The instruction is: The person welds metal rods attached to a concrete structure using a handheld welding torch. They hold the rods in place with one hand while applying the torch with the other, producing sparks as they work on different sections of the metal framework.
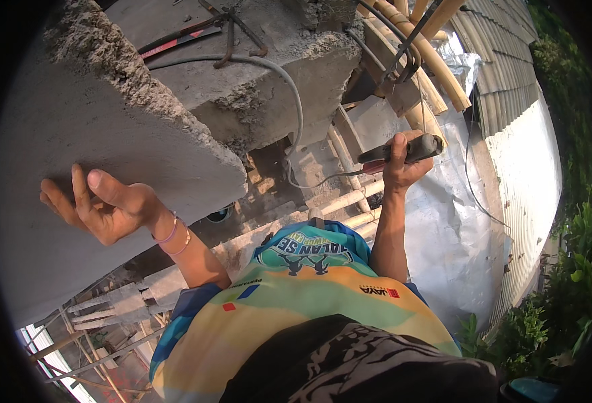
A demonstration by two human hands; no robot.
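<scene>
My left hand (111, 208) is turned palm up at the left, fingers apart and slightly bent, with nothing in it. It is beside a smooth grey concrete wall (128, 127) with a rough broken top edge; whether the fingertips touch it I cannot tell. At the right, my right hand (405, 169) is closed around a corded power tool (425, 148) with a dark, rounded body and a bit of red. The palm hides part of the tool, and its exact kind is unclear. From it a grey cord (299, 114) loops up over the concrete ledge (282, 87).
On the ledge lie bent iron bars (229, 40) and a red-and-black tool (178, 43). Bamboo poles (444, 74) jut out at the upper right, near corrugated roofing (504, 60). Shiny sheeting (437, 221) covers the right side. Below is bamboo scaffolding (105, 312); greenery (578, 282) grows far right.
</scene>
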